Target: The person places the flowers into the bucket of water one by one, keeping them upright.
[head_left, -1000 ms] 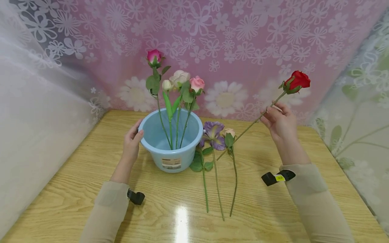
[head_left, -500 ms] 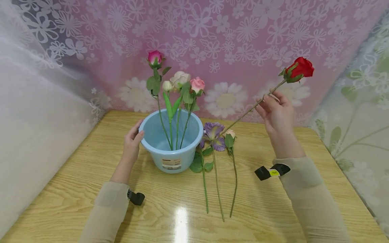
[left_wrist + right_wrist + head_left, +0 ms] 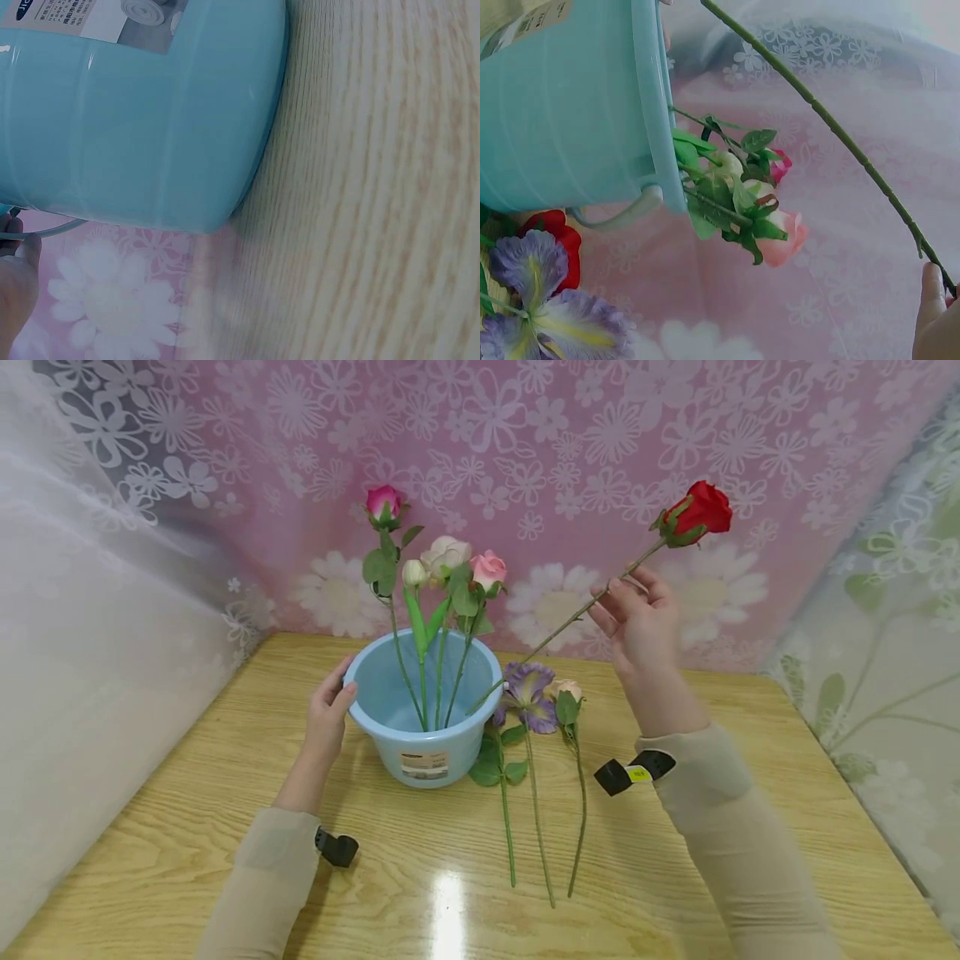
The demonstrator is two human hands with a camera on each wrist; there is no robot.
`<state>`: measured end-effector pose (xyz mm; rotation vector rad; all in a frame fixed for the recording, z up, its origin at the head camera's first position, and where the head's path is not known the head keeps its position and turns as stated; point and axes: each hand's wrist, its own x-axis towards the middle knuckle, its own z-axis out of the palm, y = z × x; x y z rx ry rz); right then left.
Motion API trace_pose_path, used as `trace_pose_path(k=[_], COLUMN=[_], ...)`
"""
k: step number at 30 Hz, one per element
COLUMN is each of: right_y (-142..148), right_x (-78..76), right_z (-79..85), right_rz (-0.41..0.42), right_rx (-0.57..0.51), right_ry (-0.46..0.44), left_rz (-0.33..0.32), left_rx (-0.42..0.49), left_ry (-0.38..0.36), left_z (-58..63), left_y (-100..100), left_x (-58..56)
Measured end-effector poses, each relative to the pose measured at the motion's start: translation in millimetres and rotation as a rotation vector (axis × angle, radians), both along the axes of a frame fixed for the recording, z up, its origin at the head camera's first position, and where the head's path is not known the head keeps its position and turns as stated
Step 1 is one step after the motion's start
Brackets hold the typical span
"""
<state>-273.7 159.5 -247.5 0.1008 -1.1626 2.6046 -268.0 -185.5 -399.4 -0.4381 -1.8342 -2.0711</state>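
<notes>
My left hand (image 3: 326, 714) grips the left rim of a light blue bucket (image 3: 386, 756), thumb over the edge. In the left wrist view, the bucket's side (image 3: 135, 135) fills the upper left. My right hand (image 3: 647, 622) pinches the stem of a red rose (image 3: 699, 514), its bloom up and to the right. The stem slants down left, its lower end over the bucket's right rim in the head view. Standing in the bucket are a magenta rose (image 3: 385, 503), a white tulip (image 3: 414, 573), a cream-white flower (image 3: 446, 556) and a pink rose (image 3: 488, 570).
Right of the bucket lie a purple iris (image 3: 529, 693), a peach rose (image 3: 567, 692) and a leafy green stem (image 3: 507, 827). A red flower (image 3: 570, 251) shows behind the iris in the right wrist view. Patterned curtains (image 3: 570, 485) border the wooden table (image 3: 360, 877).
My right hand has raised the red rose and carried it left, bringing its stem end from above the lying flowers to the bucket's rim. My left hand stays on the bucket.
</notes>
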Motion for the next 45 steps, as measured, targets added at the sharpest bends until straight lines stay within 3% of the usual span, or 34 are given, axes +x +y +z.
trace_pose_path(k=[6,21,31,45], right_y=[-14.9,-47.3,-60.4,-75.8], right_x=[-3.3,-3.6,-2.2,0.5], right_z=[-0.8,-16.4,-28.8,-47.1], right_rz=[0.0,-0.04,-0.058,-0.033], right_rx=[0.006,0.194,0.402,0.551], right_ry=[0.01,0.029,0.028,0.049], left_rz=[0.004,0.006,0.003,-0.001], left_rx=[-0.001,-0.009,-0.016,-0.032], left_ry=[-0.002,0.006,0.003,0.005], left_z=[0.1,-1.7,-0.4,15.0], left_y=[0.1,-0.4,-0.2,5.8], left_x=[0.0,1.2,1.7,12.5])
